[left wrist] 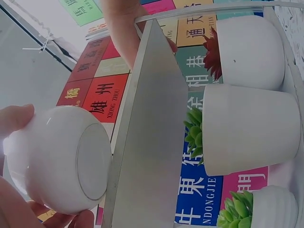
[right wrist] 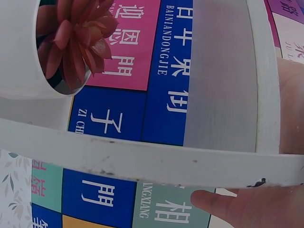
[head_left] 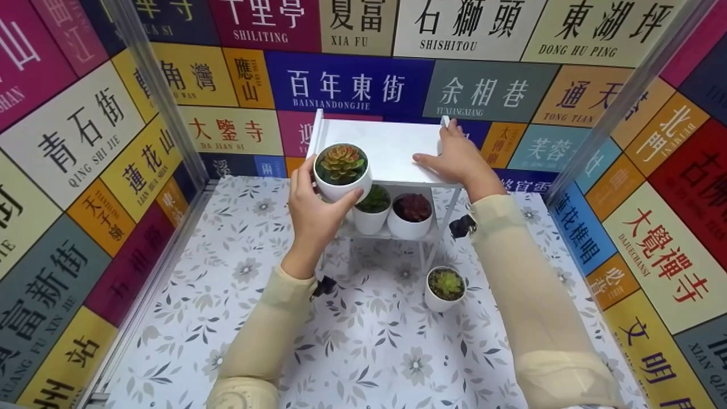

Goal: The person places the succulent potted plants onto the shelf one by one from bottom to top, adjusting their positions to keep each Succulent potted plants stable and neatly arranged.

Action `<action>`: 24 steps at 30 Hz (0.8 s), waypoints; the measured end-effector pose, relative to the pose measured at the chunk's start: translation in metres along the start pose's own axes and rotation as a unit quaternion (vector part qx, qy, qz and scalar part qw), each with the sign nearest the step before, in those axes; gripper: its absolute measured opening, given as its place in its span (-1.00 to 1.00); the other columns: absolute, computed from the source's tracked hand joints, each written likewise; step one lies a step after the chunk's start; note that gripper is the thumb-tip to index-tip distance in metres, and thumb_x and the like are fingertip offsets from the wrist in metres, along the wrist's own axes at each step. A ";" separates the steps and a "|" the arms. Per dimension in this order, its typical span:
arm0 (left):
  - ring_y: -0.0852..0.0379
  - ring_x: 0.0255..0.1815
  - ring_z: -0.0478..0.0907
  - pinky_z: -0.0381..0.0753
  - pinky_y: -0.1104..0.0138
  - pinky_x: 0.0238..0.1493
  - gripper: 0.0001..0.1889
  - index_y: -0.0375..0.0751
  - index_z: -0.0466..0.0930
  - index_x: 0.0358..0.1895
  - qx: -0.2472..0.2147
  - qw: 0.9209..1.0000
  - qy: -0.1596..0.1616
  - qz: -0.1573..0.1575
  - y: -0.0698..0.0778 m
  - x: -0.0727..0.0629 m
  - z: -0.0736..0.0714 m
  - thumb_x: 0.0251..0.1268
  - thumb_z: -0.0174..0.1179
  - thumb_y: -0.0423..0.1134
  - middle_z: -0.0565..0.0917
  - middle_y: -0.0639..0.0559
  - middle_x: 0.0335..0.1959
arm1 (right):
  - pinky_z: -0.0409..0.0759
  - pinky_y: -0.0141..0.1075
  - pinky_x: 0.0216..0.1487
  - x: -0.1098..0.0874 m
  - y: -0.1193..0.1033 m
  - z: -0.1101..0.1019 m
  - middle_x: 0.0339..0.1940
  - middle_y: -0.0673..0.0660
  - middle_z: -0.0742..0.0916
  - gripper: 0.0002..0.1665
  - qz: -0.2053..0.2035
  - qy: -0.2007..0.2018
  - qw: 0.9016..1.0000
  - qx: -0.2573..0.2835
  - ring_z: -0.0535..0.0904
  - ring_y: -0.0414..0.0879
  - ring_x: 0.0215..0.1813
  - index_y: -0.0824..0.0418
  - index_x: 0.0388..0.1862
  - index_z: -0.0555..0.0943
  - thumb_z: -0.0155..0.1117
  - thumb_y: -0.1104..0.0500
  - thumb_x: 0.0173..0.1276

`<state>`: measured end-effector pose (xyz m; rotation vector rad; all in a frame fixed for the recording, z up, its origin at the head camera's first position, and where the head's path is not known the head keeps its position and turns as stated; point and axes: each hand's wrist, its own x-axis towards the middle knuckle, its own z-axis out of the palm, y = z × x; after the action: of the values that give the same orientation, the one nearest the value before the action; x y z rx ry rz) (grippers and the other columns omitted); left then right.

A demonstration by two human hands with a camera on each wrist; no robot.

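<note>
The left hand (head_left: 315, 215) pinches the white-potted, red-tipped succulent (head_left: 342, 163) between thumb and fingers at the white plant stand's (head_left: 392, 150) upper left end, while the right hand (head_left: 457, 158) has its grip curled round the stand's right end. Placing this pot on top seems in hand; next likely calls for level lowering, then spreading the left grip.

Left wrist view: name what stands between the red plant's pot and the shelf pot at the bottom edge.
A white pot with a green plant, seen in the left wrist view.
</note>
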<state>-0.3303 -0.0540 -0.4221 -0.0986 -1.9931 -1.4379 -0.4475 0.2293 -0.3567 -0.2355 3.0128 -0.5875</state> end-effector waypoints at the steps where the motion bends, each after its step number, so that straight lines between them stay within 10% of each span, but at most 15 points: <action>1: 0.00 0.21 0.55 0.70 0.20 0.20 0.03 -0.28 0.45 0.47 0.002 1.000 0.001 0.000 0.000 0.001 0.000 -0.12 0.69 0.06 0.57 -0.17 0.19 | -0.23 0.15 0.78 0.000 0.000 0.000 0.80 0.26 -0.25 0.32 0.000 0.000 1.000 0.001 -0.30 0.22 0.82 0.31 0.78 -0.15 0.14 -0.47 0.46; 24: -0.07 0.17 0.47 0.52 0.04 0.18 0.08 -0.23 0.45 0.50 0.052 0.998 0.026 -0.002 -0.001 0.013 0.009 -0.14 0.66 0.20 0.54 -0.19 0.16 | -0.21 0.15 0.78 0.001 0.001 0.000 0.80 0.27 -0.24 0.34 -0.001 0.001 1.000 0.009 -0.28 0.25 0.81 0.29 0.78 -0.15 0.15 -0.50 0.44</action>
<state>-0.3450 -0.0506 -0.4172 -0.0121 -2.0224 -1.3239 -0.4481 0.2297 -0.3569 -0.2359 3.0078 -0.6162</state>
